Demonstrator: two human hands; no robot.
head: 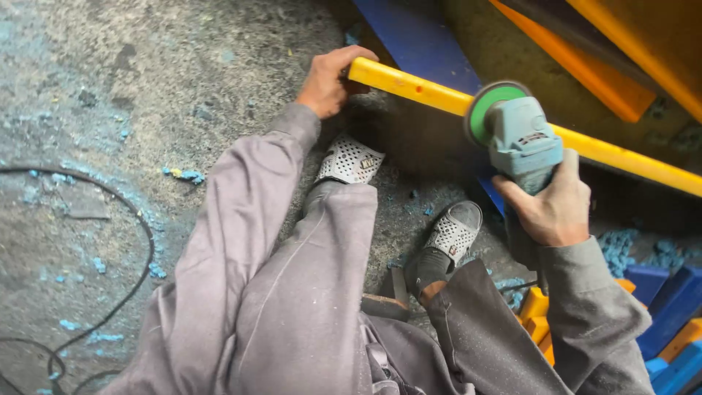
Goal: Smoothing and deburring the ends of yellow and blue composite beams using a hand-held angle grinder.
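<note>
our left hand [327, 82] is closed around the near end of the yellow bar [409, 85] at top centre. the bar's long axis runs down toward the right edge. our right hand [550, 207] grips the grinder [523, 139], its green disc [488, 110] touching the bar mid-length.

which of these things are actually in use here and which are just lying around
In use: yellow bar, held at its end by the left hand; angle grinder, gripped by the right hand.

Lying about: black cable, blue shavings, orange and blue blocks.
</note>
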